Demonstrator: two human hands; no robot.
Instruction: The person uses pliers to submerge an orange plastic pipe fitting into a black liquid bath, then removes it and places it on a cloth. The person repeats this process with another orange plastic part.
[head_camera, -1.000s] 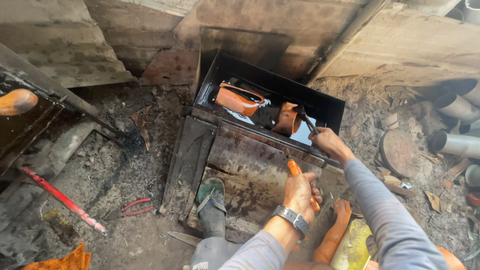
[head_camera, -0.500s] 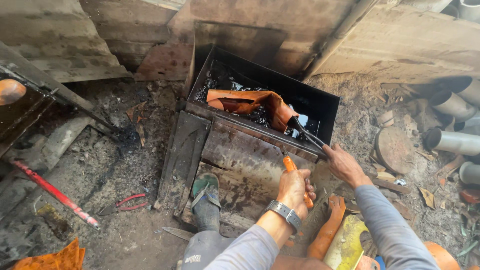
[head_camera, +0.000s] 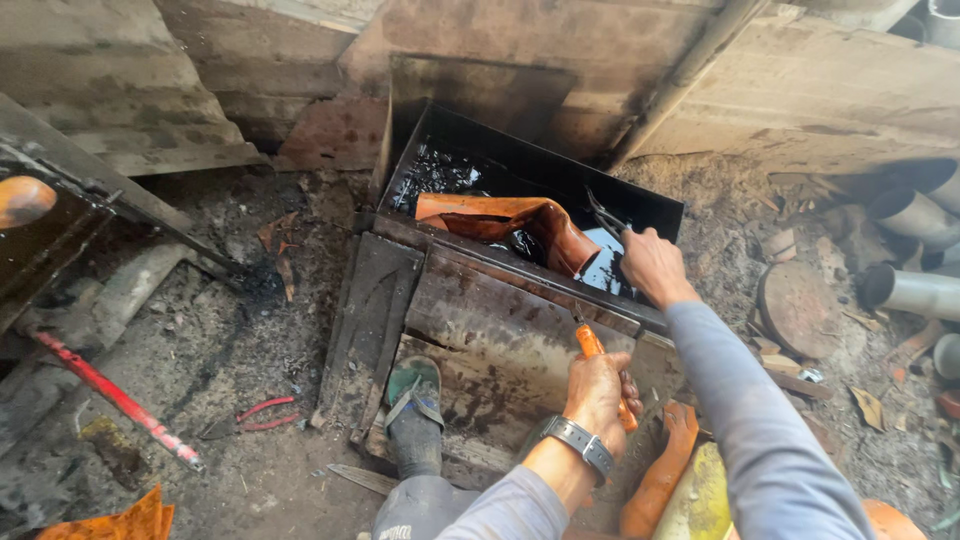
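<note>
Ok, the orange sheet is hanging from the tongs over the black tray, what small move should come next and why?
Probably keep the right hand steady and let the orange sheet drip over the black tray before moving it. The tongs grip only one end, the sheet droops folded with its lower part at the dark liquid, and it looks wet. The left hand holds orange-handled pliers clear of the tray.

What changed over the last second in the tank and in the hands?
The right hand with its tongs drew the orange sheet from a bunched roll into a longer strip lying leftward across the black tank. The left hand kept its grip on the orange-handled tool; the sandalled foot stayed put.
</note>
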